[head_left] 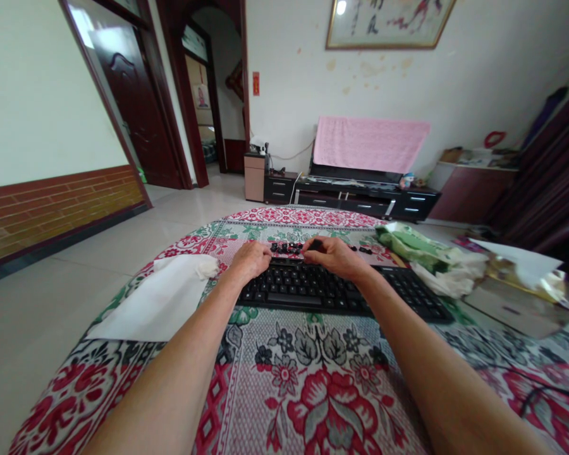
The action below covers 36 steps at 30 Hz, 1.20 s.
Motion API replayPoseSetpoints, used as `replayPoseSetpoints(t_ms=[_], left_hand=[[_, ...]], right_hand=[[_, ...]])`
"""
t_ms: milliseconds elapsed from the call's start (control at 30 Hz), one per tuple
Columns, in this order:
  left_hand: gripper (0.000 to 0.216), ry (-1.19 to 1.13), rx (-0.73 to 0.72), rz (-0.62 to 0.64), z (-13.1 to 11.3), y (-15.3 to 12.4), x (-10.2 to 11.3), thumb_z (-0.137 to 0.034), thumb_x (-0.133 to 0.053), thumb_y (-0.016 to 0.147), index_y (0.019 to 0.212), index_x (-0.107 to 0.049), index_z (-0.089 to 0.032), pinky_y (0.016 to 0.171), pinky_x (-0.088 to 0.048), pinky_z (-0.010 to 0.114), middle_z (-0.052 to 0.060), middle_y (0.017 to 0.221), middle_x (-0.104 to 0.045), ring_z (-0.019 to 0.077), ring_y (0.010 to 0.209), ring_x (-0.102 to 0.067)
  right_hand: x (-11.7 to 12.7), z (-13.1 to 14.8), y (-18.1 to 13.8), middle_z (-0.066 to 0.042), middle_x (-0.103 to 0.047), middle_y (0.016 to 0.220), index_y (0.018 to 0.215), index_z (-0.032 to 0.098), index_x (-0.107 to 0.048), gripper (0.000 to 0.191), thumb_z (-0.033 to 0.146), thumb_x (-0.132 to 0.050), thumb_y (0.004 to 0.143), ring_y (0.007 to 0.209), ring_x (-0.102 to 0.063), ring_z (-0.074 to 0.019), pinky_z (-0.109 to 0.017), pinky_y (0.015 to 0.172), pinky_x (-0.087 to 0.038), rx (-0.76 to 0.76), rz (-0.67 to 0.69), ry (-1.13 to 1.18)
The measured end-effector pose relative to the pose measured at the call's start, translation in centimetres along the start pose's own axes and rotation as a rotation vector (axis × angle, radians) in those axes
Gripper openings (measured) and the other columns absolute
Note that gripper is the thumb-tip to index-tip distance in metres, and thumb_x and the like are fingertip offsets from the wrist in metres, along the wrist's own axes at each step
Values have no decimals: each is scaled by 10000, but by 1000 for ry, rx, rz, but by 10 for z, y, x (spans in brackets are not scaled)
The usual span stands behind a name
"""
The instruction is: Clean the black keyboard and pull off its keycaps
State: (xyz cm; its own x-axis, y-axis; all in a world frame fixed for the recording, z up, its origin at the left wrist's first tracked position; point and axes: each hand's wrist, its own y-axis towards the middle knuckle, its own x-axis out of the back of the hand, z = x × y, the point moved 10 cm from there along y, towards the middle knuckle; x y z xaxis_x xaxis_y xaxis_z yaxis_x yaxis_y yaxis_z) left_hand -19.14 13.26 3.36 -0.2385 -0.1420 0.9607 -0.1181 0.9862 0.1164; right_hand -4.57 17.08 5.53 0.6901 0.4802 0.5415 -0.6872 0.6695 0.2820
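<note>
A black keyboard (pixel 308 287) lies across the cloth-covered table in front of me. My left hand (pixel 252 260) is at its upper left corner, fingers closed together against the edge. My right hand (pixel 332 256) is over the back edge, thumb and forefinger pinched. A small black piece (pixel 315 244) shows at those fingers; its exact kind is too small to tell. Several loose black keycaps (pixel 284 248) lie on the cloth just behind the keyboard, between my hands, and a few more (pixel 365 250) lie beyond my right hand. Part of the top key row is hidden by my fingers.
White paper (pixel 156 300) with a crumpled tissue (pixel 206 268) lies left of the keyboard. To the right are a green and white plastic package (pixel 412 243) and an open box (pixel 516 306). A black cable (pixel 545 388) runs along the right side. The patterned tablecloth (pixel 313 360) covers the rounded table.
</note>
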Motion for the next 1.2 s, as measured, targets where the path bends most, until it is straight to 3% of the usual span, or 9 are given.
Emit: replayPoseSetpoints(t_ms=[333, 533, 767, 933, 1200], left_hand=[[288, -22, 14, -4, 2, 1, 0, -198, -481, 811, 975, -717, -227, 868, -439, 278, 51, 980, -715, 203, 985, -625], [278, -10, 17, -8, 3, 1, 0, -220, -488, 814, 973, -716, -238, 869, -435, 272, 42, 981, -713, 199, 982, -626], [294, 6, 0, -1, 0, -1, 1, -237, -469, 827, 997, -709, -239, 860, -431, 258, 38, 981, -712, 190, 979, -621], [290, 41, -35, -19, -6, -1, 0, -257, -464, 837, 975, -717, -224, 855, -437, 289, 61, 976, -713, 208, 951, -627], [268, -27, -203, -88, -44, -6, -4, -310, -555, 798, 1022, -694, -261, 876, -436, 300, 33, 986, -701, 203, 969, -614]], right_hand=[[-18, 14, 2, 33, -555, 621, 781, 177, -613, 108, 203, -512, 754, 560, -475, -90, -207, 559, -364, 36, 114, -223], [-23, 21, 1, 35, -545, 582, 769, 184, -629, 118, 170, -515, 740, 554, -466, -91, -211, 571, -362, 73, 103, -307], [-11, -5, -1, 6, -594, 672, 761, 182, -569, 75, 242, -529, 738, 651, -551, -118, -260, 680, -452, -62, -24, -5], [-8, -20, 0, 14, -574, 637, 770, 183, -517, 139, 303, -556, 713, 610, -562, -113, -266, 645, -479, -147, -87, 231], [-3, -29, -1, 5, -597, 664, 785, 190, -522, 144, 300, -570, 706, 648, -593, -122, -279, 670, -498, -185, -121, 265]])
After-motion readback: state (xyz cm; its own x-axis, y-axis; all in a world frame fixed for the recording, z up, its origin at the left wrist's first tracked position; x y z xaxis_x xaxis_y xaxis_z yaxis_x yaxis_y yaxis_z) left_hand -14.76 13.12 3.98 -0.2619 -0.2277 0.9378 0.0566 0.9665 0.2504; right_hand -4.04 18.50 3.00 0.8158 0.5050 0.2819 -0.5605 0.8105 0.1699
